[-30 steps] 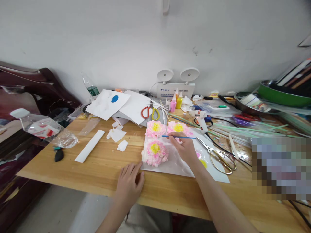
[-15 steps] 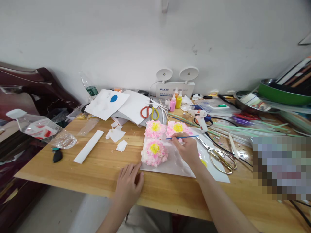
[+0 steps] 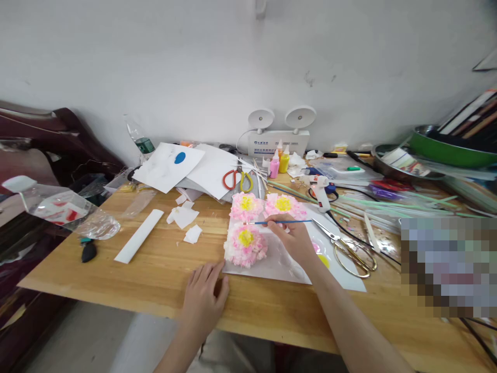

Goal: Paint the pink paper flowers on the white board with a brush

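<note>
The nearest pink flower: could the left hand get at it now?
Probably yes. The left hand rests on the table near the flower, apparently holding nothing, and nothing seems to stand between them. The brush in the right hand is by its far edge.

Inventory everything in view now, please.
Sheet: 1, white, on table
Flowers: 3, pink, yellow-centred, on sheet
Paintbrush: 1, blue, over sheet
Front scissors: 1, gold handles, sheet's right
Back scissors: 1, red and yellow handles, on papers
Glue gun: 1, white, behind sheet
Squeeze bottles: 3, pink, orange, yellow, by wall
Emergency light: 1, white, by wall
Plastic bottles: 2, clear, left
Paper strip: 1, white, left
Bowl: 1, green, far right
Other clutter: uncountable, mixed, right
Left hand: 1, bare, on table
Right hand: 1, bare, holding paintbrush
</note>
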